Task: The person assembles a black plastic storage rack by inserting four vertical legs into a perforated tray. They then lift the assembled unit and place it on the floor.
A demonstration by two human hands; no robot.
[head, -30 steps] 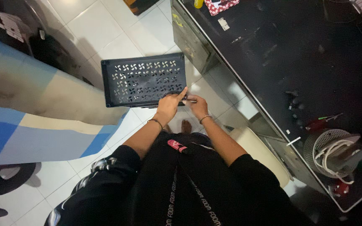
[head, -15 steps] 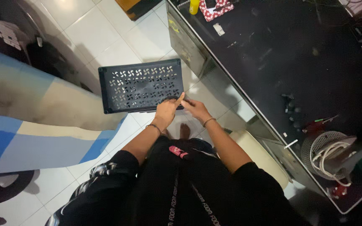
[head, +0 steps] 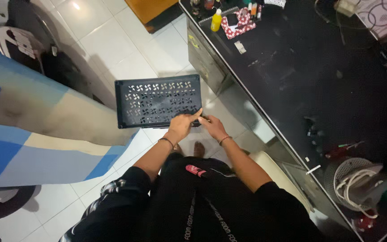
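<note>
Presently, both hands meet at the near right corner of a black rectangular plastic panel perforated with pinwheel vents point(head: 157, 102), held flat above the white tiled floor point(head: 113, 40). Left hand point(head: 182, 124) clamps that corner, forefinger extended along the edge, apparently steadying it. Right hand point(head: 212, 127), just beside, pinches the same edge; whether it holds anything else cannot be told.
</note>
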